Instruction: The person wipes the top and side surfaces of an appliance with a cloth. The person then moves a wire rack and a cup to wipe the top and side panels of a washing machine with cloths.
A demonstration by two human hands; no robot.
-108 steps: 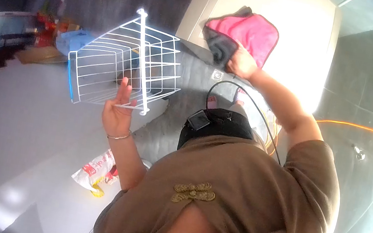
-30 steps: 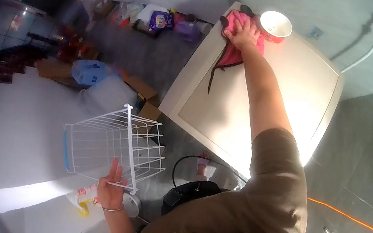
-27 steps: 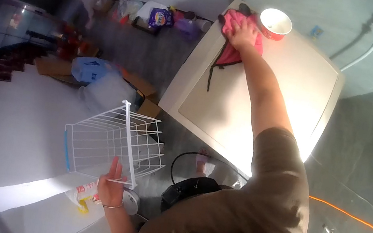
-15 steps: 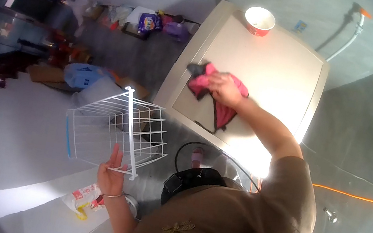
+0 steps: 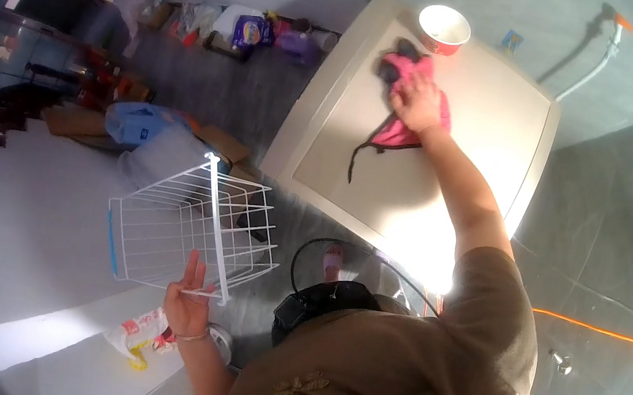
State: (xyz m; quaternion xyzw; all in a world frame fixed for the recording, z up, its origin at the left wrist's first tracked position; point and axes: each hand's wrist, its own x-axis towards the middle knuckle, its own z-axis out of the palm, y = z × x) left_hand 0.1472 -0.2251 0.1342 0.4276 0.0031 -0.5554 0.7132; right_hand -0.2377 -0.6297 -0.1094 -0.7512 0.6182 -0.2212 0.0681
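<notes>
Pink cloth (image 5: 399, 135), lengthwise far to near, is pressed under the spread right hand (image 5: 418, 105) on the pale top (image 5: 494, 148), just short of the bowl (image 5: 443, 42), and the basket (image 5: 215, 222) clamped in the left hand (image 5: 186, 312).

The cloth (image 5: 397, 134) looks soft and matt, the counter (image 5: 340, 159) smooth, the basket (image 5: 217, 228) coated wire, the bowl (image 5: 442, 48) paper.
</notes>
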